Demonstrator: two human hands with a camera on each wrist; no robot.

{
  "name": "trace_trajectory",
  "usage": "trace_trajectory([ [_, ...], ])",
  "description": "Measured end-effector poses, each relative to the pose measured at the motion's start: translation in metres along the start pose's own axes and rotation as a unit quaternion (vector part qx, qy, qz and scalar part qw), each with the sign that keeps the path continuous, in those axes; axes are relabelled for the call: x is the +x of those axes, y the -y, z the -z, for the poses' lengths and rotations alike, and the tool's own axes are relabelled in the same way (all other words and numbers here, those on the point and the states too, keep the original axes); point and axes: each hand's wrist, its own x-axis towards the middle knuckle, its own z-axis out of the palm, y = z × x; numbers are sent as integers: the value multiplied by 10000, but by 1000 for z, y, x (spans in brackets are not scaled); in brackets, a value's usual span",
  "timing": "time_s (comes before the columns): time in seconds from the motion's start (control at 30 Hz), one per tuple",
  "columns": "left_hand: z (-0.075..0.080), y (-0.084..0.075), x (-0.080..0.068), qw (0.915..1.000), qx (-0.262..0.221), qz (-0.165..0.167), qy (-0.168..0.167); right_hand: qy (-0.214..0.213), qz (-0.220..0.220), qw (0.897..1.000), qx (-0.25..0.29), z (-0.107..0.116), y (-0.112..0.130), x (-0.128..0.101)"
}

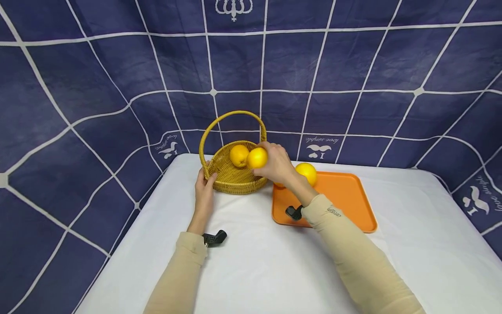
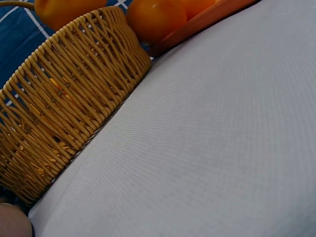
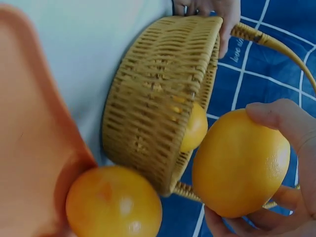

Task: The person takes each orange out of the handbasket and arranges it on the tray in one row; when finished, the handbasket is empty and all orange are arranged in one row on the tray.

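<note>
Sleeves in beige fill the bottom of the head view, two forearms reaching up across the white table (image 1: pixel 251 261). Over on the left of the frame, the left hand (image 1: pixel 205 188) is at the near-left rim of the wicker basket (image 1: pixel 235 179), thumb pressed against the woven wall and fingers wrapped over the edge — a steadying grip on the basket itself. The right wrist view confirms it: fingertips hooked over the far rim at the top of that picture. Inside the basket, at centre frame, one orange (image 1: pixel 238 155) already sits on the woven floor, under the arch of the tall handle (image 1: pixel 232 115). Just to its right, the right hand (image 1: pixel 276 165) holds a second orange (image 1: pixel 257 158) above the basket's right rim, clear of the weave. Look at that grip in the right wrist view: thumb on top, fingers curled beneath, the fruit cupped firmly and the hand closed round it. Moving right again, the orange tray (image 1: pixel 345 200) lies flat on the table, touching or just beside the basket. A third orange (image 1: pixel 306 172) rests at the tray's upper left corner, partly behind the right wrist. Behind everything hangs a dark blue cloth (image 1: pixel 353 65) with a white grid.
</note>
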Motion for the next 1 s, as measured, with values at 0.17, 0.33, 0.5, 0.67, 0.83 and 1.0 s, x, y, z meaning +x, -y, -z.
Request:
trace_trajectory([
  [0.17, 0, -19, -8, 9999, -32, 140, 59, -53, -73, 9999, -44, 13, -8, -9],
  [0.33, -3, -27, -13, 9999, -9, 159, 52, -132, -229, 9996, -24, 26, -24, -20],
  [0.5, -4, -27, -13, 9999, -29, 147, 85, -160, -306, 9994, -48, 45, -42, -32],
  [0.67, -2, -27, -13, 9999, -55, 140, 55, -93, -443, 9988, -204, 62, -61, -43],
  [0.83, -1, -27, -12, 9997, -140, 182, 85, 55, -512, 9983, -280, 77, -86, -56],
  [1.0, -3, -29, -13, 9997, -107, 189, 130, 97, -561, 9975, -420, 95, -112, -69],
])
